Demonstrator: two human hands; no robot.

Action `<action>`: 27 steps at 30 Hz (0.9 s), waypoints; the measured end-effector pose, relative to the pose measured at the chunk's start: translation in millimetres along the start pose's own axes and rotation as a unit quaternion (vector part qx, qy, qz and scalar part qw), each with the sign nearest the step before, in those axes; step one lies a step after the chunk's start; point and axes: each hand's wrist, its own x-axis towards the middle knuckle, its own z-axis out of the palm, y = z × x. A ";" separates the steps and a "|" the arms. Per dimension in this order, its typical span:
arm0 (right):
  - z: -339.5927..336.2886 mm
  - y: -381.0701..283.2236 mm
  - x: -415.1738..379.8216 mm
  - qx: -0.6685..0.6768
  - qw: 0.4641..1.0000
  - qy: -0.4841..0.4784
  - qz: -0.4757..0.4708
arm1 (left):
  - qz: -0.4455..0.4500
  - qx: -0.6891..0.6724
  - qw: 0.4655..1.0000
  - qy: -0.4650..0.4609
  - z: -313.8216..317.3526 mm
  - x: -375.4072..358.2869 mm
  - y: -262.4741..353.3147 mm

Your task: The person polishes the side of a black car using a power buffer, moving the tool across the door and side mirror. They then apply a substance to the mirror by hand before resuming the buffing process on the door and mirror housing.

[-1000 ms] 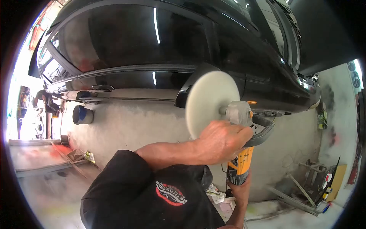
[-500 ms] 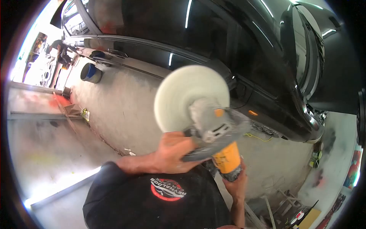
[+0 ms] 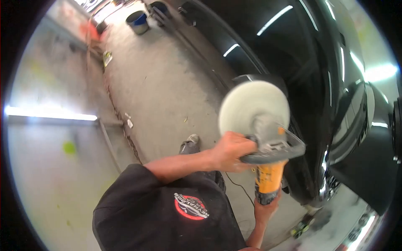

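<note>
"REYNALDO'S CAR CARE" shirt (image 3: 155, 213) | our left grip (image 3: 233, 151), arm extended, holds polisher handle (image 3: 296, 149) | right grip (image 3: 267, 207) clasps yellow body (image 3: 270, 176)

Blue-marked bucket (image 3: 138, 23) and, perhaps, a white paper scrap (image 3: 130, 123) on the grey floor (image 3: 161, 83).

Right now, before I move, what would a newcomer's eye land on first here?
Probably the big pale round pad just right of centre, on the orange-and-grey polisher held in both hands: left on the front handle, right at the rear end. Next, the glossy black car filling the upper right, streaked with light reflections.
</note>
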 end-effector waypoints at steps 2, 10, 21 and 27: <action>-6.3 4.0 -2.1 -0.022 1.000 0.013 0.005 | -0.018 -0.032 0.999 0.021 18.5 4.3 -7.3; -13.7 -14.6 -2.8 0.006 0.993 -0.067 0.094 | -0.111 -0.032 0.993 -0.024 -1.2 6.1 3.6; 35.2 -53.5 10.1 -0.010 0.996 -0.082 0.026 | -0.114 0.007 0.993 0.001 -73.0 2.7 -7.3; 35.5 -67.5 29.3 -0.037 0.994 -0.105 0.008 | -0.148 0.027 0.988 0.024 -85.8 -7.2 -17.2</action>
